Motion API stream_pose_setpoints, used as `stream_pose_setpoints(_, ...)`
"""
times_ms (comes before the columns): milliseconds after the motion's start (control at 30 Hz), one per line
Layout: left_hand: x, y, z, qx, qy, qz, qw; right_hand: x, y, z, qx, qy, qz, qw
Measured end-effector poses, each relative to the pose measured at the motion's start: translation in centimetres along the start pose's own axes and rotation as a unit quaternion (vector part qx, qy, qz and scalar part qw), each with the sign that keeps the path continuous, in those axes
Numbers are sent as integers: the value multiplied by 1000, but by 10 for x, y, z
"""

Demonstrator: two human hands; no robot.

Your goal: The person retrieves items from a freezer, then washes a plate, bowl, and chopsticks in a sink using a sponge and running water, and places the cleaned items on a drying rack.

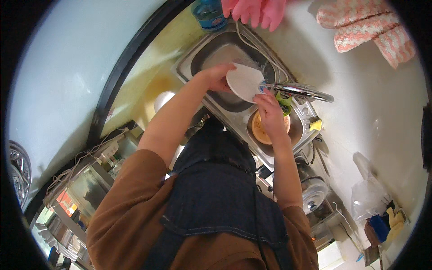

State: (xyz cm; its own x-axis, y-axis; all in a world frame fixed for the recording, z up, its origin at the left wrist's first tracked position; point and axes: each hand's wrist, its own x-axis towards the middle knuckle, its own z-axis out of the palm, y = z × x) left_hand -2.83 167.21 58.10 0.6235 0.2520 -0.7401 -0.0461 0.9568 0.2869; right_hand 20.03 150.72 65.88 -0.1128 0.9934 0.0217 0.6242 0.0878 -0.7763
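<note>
A white dish point(245, 81) with a blue mark at its rim is held up over the steel double sink point(211, 103). My left hand point(220, 77) grips its left edge. My right hand point(269, 104) holds the near right edge, close under the mouth of the chrome faucet point(300, 90). The larger basin point(216, 54) lies beneath the dish. Below my right hand, an orange-tan bowl point(259, 130) sits in the smaller basin point(297, 133), partly covered by my wrist. A green item point(284, 101) is beside that bowl, partly hidden by my fingers.
Pink rubber gloves point(254, 11) hang behind the sink near a blue plastic bottle point(209, 17). A yellow sponge point(316, 125) rests on the sink's right rim. A white bowl point(163, 100) stands left of the sink. A lidded pot point(313, 194) is at my right; striped towels point(368, 30) hang on the wall.
</note>
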Motion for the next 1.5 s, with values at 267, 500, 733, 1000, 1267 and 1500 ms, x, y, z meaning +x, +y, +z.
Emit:
stream_pose_setpoints(267, -23, -38, 18, 207, 31, 124, 970, -34, 28, -9, 45, 98, 243, 964)
stream_pose_setpoints(500, -52, -37, 54, 617, 260, 432, 604, -75, 73, -32, 60, 169, 311, 933)
stream_pose_setpoints(733, -106, -35, -14, 516, 511, 449, 521, -31, 123, -83, -10, 258, 223, 940)
stream_pose_setpoints(1000, -144, -132, -25, -88, 448, 356, 816, -82, 57, -59, -92, 157, 124, 975)
stream_pose_setpoints(1267, -133, -187, 43, -147, 326, 275, 893, -87, -5, -3, 7, 24, 110, 994)
stream_pose_setpoints(1500, -154, -202, 38, -173, 218, 282, 918, -47, -40, 80, 356, -79, 356, 860)
